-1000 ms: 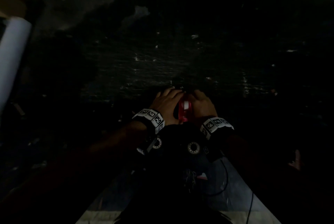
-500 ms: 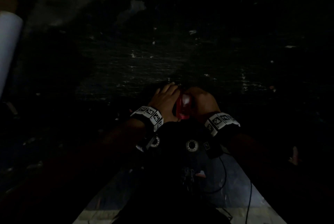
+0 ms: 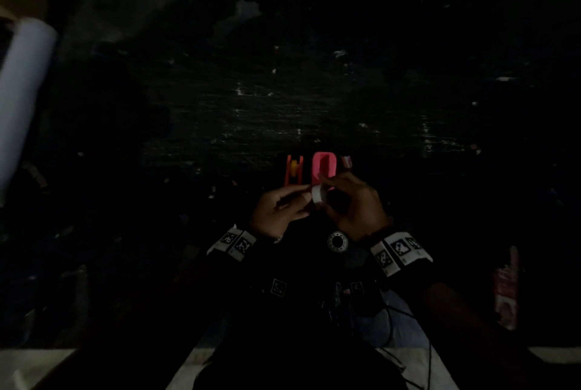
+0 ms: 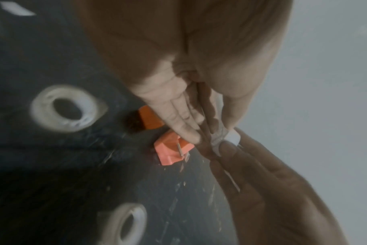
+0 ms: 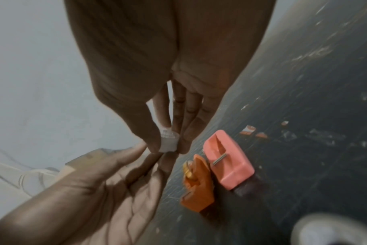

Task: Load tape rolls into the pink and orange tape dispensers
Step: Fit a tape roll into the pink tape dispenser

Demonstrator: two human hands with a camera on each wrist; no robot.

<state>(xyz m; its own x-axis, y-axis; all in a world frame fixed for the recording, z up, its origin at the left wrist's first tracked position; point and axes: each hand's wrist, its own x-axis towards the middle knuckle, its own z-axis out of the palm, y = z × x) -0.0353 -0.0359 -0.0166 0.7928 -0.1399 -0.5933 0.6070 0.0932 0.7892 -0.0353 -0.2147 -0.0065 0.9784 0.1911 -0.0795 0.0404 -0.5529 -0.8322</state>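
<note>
— Where was the tape roll (image 3: 317, 194)?

— Pinched in the right hand (image 3: 355, 210) fingers (image 5: 153, 132) above the dark table (image 3: 314, 112); the left hand (image 3: 276, 210) fingers lay straight, touching it.

— And the dispensers?

— The pink dispenser (image 5: 228, 159) and orange dispenser (image 5: 197, 182) stood side by side just beyond.

A dark, scuffed tabletop (image 3: 283, 112) flecked with pale scratches carries everything; just beyond the fingers' pinch stand an orange plastic tape dispenser (image 5: 198, 182) and a pink plastic tape dispenser (image 5: 228, 159), side by side and nearly touching; nearer the wrists than the pinch lies a flat white tape roll (image 3: 337, 241); a second white ring-shaped roll (image 4: 124, 223) lies close by; small paper scraps (image 5: 248, 130) lie beyond the pink dispenser.
</note>
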